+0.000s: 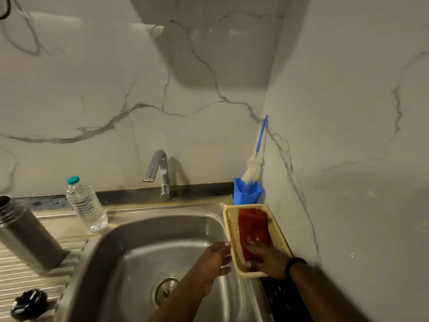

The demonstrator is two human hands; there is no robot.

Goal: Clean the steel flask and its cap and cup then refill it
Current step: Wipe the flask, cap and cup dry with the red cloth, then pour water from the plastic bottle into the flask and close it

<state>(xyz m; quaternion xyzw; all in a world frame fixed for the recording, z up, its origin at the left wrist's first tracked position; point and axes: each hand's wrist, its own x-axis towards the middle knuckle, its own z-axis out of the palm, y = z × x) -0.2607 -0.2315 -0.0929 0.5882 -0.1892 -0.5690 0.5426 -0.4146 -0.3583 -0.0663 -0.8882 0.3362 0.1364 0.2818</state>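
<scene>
Nearest, at the lower left, a black cap (29, 304) lies on the ribbed steel draining board (21, 273), well apart from both hands. Over the right side of the sink basin (144, 247), above and to the right of the round drain (165, 291), the left hand (214, 260) reaches toward the yellow mesh basket (278, 231) — its fingertips sit at the basket's left rim, and something pale shows under the fingers, too blurred to name, so whether it grips anything cannot be told. The right hand (267, 257), with a dark band on the wrist, lies in the near end of the basket on a red cloth (253, 226); the fingers rest on top of the cloth and the thumb sits at its near edge, so it looks to be pinching the fabric.

Further back on the left, the steel flask (25, 233) stands on the draining board with its mouth uncapped, leaning in the wide view. Just beside the basin's far-left corner stands a clear plastic water bottle (87, 204) with a teal cap. Behind the basin a chrome tap (160, 170) rises from the tabletop edge. In the far right corner a blue holder (247, 191) carries a bottle brush (253, 166) — blue handle resting against the marble wall (92, 89).
</scene>
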